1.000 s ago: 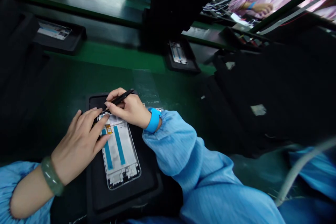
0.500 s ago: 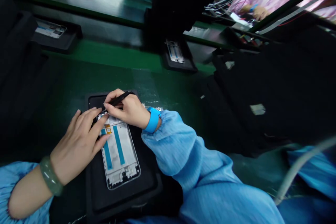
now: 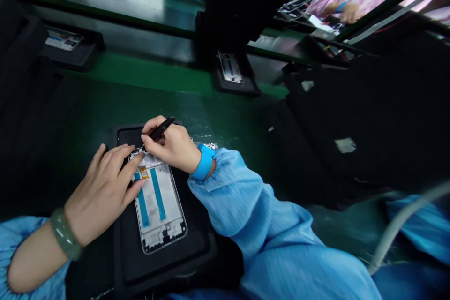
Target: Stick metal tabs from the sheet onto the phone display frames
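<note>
In front of me a silver phone frame (image 3: 160,211) with two blue strips and an orange flex cable (image 3: 144,173) lies in a black tray (image 3: 168,269). My left hand (image 3: 105,187) rests over its upper left edge, fingers spread, fingertips touching the frame. Between the fingers of my right hand (image 3: 174,146) is a black tweezers-like tool (image 3: 161,127), gripped like a pen. Its tip points down at the frame's top end and is partly hidden behind the fingers.
Further phone frames sit in black trays at the back (image 3: 231,68) and far left (image 3: 65,39). Stacked black trays (image 3: 369,117) stand on the right. A strip of small metal parts (image 3: 207,146) lies beside my right wrist. Across the line, a person's hand (image 3: 349,13) shows.
My right hand has shifted very slightly at the frame's top end, with the tool still in it. The frame in the back tray has moved a little left in view. My left hand stays put.
</note>
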`<state>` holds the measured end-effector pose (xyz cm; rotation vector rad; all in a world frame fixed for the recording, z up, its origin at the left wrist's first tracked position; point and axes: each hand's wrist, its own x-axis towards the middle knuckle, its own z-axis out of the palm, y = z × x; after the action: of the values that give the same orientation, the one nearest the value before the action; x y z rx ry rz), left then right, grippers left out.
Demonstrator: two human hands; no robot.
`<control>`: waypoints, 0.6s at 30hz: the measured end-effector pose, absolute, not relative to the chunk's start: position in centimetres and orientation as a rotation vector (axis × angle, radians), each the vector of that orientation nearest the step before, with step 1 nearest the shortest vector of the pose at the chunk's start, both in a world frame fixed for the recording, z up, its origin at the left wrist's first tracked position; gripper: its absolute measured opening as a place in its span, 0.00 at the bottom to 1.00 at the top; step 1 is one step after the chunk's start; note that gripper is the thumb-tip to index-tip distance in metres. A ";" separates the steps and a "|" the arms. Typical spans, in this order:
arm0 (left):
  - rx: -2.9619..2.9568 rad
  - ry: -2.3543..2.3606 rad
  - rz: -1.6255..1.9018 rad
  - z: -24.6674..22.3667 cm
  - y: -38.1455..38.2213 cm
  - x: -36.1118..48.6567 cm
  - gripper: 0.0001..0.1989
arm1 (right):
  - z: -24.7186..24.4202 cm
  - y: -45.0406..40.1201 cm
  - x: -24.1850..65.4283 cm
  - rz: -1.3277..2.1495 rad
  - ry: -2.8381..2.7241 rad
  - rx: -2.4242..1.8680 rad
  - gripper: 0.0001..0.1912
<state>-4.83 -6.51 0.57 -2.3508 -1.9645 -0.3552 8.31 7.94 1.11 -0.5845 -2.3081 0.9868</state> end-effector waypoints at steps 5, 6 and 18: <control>-2.350 -1.976 -0.354 0.6 -6.5 -4.8 0.21 | 1.0 7.9 8.3 0.907 -2.356 -0.465 0.04; -2.349 -1.969 -0.351 0.6 -6.5 -4.8 0.21 | 1.0 7.8 8.2 0.851 -2.391 -0.420 0.05; -2.339 -1.962 -0.327 0.6 -6.3 -4.7 0.21 | 1.4 8.8 8.9 1.042 -2.234 -0.541 0.05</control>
<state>-4.74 -6.34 0.57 -2.3394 -1.9618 -0.3265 8.89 8.77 1.44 -0.5415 -2.2336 1.0425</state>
